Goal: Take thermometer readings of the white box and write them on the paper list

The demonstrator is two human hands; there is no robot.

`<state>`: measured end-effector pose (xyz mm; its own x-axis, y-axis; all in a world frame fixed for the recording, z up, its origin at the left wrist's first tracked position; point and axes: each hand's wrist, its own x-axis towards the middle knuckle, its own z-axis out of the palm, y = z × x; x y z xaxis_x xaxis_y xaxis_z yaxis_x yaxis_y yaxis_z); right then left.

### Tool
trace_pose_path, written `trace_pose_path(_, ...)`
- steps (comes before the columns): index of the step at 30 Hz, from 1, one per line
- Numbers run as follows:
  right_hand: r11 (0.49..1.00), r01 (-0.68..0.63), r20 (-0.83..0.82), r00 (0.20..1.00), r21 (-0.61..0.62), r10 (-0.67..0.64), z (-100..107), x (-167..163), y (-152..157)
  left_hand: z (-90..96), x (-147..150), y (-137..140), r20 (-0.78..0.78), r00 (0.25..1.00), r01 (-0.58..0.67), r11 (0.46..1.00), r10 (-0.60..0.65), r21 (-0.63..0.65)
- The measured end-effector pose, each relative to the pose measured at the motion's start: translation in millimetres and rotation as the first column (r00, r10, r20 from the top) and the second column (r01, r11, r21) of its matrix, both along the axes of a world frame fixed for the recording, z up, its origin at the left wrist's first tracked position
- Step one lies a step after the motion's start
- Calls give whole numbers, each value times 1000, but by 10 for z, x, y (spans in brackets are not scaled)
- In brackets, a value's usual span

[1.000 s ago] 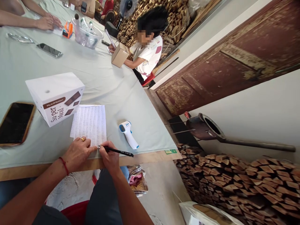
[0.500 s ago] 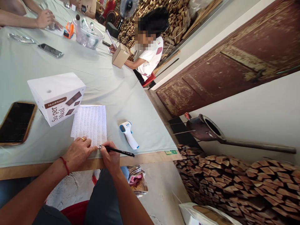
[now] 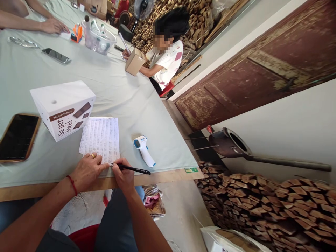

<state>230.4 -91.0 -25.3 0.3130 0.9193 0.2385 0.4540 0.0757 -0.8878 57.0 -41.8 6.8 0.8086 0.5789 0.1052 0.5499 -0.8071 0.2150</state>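
Note:
My right hand grips a black pen, its tip touching the lower edge of a sheet of paper covered in rows of small writing. Flat on the paper's lower left corner rests my left hand, fingers stretched out and the index finger reaching close to the pen tip. A white box marked "Super Meal" stands just beyond the sheet, overlapping its upper left. To the right of the paper lies a white and blue infrared thermometer.
A phone lies at the left. Farther back are another phone, a plastic basket of bottles, an orange tape dispenser and a cardboard box beside a seated person. Another person's hand rests at the upper left.
The other person's hands at the upper left have shifted apart, one now reaching lower toward the orange dispenser. My hands and the pen have barely moved.

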Motion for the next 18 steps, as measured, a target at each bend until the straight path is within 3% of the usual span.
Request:
trace_pose_path(9, 998, 62, -52, 997, 15, -61, -3, -20, -9, 27, 8, -2, -28, 1000, -2, 1000, 2, -4)
trace_pose_path(18, 999, 44, -9, 999, 2, -44, -15, 4, 0, 20, 3, -5, -20, 1000, -4, 1000, 4, 0)
